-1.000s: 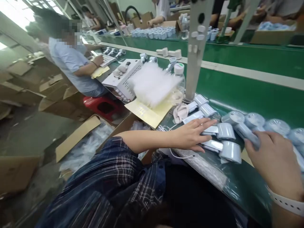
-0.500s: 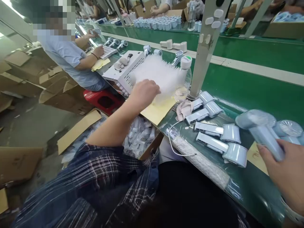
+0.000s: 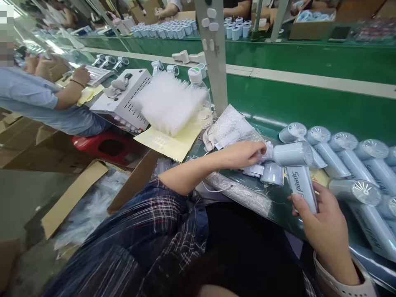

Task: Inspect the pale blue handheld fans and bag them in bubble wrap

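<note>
My right hand [image 3: 324, 214] grips the handle of a light-blue hair dryer [image 3: 298, 177], its barrel up and lettering on the handle toward me. The fingers of my left hand [image 3: 252, 154] are curled on the end of a translucent bubble-wrap bag [image 3: 232, 128], just left of the dryer's barrel. This bag lies slanted over several dryers on the bench and hides most of them; the barrel of one covered dryer [image 3: 272, 174] shows below my left hand. To the right, several more light-blue dryers [image 3: 368, 156] lie in rows.
A fluffy white stack of bags [image 3: 168, 103] sits on yellow paper [image 3: 163, 144] beside a clear bottle [image 3: 196, 78]. A grey post [image 3: 215, 62] rises behind. A white metal box [image 3: 123, 97], a co-worker's arm [image 3: 69, 90] and an open carton [image 3: 89, 206] are leftward.
My left hand has moved right from the white stack, bringing a bubble-wrap bag over the dryers. My right hand has brought the dryer leftward, close to the bag. The view has turned right.
</note>
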{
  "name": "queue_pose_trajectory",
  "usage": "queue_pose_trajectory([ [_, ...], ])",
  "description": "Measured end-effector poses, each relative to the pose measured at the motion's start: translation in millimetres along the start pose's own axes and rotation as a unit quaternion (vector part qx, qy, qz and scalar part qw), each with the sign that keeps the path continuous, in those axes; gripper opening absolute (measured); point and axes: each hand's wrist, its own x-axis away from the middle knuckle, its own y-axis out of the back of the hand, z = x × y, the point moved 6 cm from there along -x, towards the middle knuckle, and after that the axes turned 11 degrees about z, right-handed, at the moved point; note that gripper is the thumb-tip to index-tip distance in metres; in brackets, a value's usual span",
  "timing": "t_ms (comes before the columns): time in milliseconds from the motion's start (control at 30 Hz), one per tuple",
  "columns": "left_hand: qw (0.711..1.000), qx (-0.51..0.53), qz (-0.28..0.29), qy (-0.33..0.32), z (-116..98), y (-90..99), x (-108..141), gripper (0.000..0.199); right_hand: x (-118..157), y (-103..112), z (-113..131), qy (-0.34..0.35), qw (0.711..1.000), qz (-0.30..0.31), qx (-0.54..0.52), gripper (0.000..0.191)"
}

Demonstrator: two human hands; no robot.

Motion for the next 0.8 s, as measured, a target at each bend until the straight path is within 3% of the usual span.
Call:
queue_pose_trajectory([
  [67, 0.999, 0.047, 0.004, -0.027, 6.9, 1.3, 6.6, 0.025, 8.2, -9.1, -0.7, -0.008, 1.0, -0.015, -0.011, 0.08],
  [167, 0.98, 0.193, -0.027, -0.04, 23.9, 3.3, 13.8, 0.025, 10.9, -29.5, 15.9, 0.063, 0.998, -0.028, -0.003, 0.073],
  [300, 0.892, 0.447, -0.06, -0.001, 54.0, -2.6, 23.4, 0.045, 5.2, -51.3, 34.7, 0.143, 0.986, -0.044, 0.077, 0.065],
  [367, 0.881, 0.466, -0.082, 0.0, 56.6, -0.7, 33.6, 0.055, 3.9, -57.5, 40.2, 0.166, 0.977, -0.028, 0.132, 0.061],
  [433, 0.917, 0.382, -0.111, -0.032, 44.3, 6.8, 46.1, 0.06, 6.5, -58.0, 48.6, 0.201, 0.959, -0.021, 0.199, 0.054],
  [533, 0.979, 0.12, -0.125, -0.106, 4.0, 15.7, 62.9, 0.058, 15.8, -46.3, 65.8, 0.268, 0.916, -0.059, 0.292, 0.046],
  [633, 0.98, -0.089, -0.121, -0.133, -28.3, 21.5, 69.7, 0.066, 21.4, -30.5, 75.1, 0.276, 0.892, -0.085, 0.348, 0.047],
  [700, 0.974, -0.15, -0.124, -0.119, -37.8, 29.3, 68.5, 0.071, 23.0, -22.0, 75.5, 0.254, 0.889, -0.105, 0.367, 0.049],
  [800, 0.963, -0.219, -0.103, -0.122, -47.4, 34.0, 63.9, 0.068, 24.8, -21.8, 77.3, 0.281, 0.885, -0.093, 0.358, 0.048],
])
